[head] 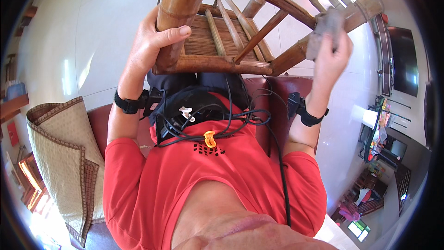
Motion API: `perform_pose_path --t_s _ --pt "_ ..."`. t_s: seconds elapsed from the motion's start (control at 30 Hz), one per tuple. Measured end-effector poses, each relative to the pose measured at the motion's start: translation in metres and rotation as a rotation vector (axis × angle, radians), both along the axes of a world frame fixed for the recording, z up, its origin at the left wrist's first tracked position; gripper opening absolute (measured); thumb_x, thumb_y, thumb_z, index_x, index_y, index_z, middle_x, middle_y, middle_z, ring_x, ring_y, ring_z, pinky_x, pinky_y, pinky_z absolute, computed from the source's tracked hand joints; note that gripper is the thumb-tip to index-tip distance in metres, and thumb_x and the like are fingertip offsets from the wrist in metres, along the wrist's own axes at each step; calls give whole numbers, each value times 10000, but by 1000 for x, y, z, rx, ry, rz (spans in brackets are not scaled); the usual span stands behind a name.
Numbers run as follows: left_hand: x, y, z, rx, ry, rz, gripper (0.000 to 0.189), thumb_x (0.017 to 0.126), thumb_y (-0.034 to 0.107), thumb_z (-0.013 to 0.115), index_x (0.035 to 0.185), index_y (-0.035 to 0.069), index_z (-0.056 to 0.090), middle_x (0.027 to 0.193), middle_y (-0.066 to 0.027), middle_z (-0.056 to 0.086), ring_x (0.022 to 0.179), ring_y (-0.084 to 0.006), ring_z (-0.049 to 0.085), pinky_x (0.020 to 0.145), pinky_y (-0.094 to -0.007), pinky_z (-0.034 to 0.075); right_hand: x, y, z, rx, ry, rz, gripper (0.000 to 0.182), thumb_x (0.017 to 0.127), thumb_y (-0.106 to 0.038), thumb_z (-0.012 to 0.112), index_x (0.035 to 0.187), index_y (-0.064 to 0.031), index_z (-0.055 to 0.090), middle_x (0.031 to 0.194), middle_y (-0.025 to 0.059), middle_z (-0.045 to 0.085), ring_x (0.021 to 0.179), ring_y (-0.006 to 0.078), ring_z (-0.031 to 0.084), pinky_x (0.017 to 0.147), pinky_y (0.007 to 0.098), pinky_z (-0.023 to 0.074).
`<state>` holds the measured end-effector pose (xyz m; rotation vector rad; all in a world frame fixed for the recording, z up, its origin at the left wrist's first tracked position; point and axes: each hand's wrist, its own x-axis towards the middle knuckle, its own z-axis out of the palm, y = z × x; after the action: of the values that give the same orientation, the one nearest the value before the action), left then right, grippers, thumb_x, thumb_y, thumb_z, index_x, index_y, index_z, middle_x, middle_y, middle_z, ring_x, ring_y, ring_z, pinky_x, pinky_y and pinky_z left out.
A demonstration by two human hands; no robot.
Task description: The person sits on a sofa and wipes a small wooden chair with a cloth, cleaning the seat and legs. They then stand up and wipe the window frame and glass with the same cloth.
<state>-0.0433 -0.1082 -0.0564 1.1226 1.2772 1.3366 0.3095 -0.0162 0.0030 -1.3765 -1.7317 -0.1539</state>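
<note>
A bamboo chair [222,64] is tilted in front of my knees, with its slatted panel and crossbars facing me. My left hand [152,38] is wrapped around a thick bamboo post of the chair at the left, thumb on its near side. In my right hand [334,50] is a grey cloth [321,36], pressed on the bamboo post at the right; the cloth and fingers are blurred. Both my wrists wear black straps with small devices, and black cables lie over my lap.
I sit on a dark red padded seat [289,86]. A patterned beige cloth cover [62,139] drapes over the seat at the left. Light tiles form the floor [114,41]. At the far right stand a television [402,60] and a rack with a white bin [370,118].
</note>
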Motion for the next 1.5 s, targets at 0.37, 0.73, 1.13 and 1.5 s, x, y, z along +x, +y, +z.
perform_pose_path --t_s 0.37,0.73,1.13,1.5 --pt "2 -1 2 9 3 -10 807 700 459 850 1260 -59 587 1107 -132 663 1037 -217 620 941 -342 476 -88 -24 -10 233 -236 412 597 693 42 724 1268 -114 687 1291 108 570 1131 311 523 977 423 431" --pt "0 -2 3 -26 -54 -5 771 716 399 861 1271 -57 581 1120 -131 662 1047 -215 623 947 -335 477 -122 -20 -25 382 -474 613 409 759 -112 672 1166 -117 720 1182 42 596 951 271 547 813 347 529" --pt "8 2 3 -14 -30 12 744 713 434 855 1221 -47 601 1017 -96 653 943 -173 618 876 -311 487 -60 -50 -18 -241 -508 537 376 734 -12 669 1096 -95 722 1101 71 600 953 299 541 845 382 514" --pt "4 2 4 -1 -37 3 749 725 409 856 1257 -50 597 1075 -111 665 1005 -189 621 917 -322 481 -15 -21 -40 -307 132 138 303 851 7 619 1143 -14 696 1090 141 669 1031 284 657 927 357 502"
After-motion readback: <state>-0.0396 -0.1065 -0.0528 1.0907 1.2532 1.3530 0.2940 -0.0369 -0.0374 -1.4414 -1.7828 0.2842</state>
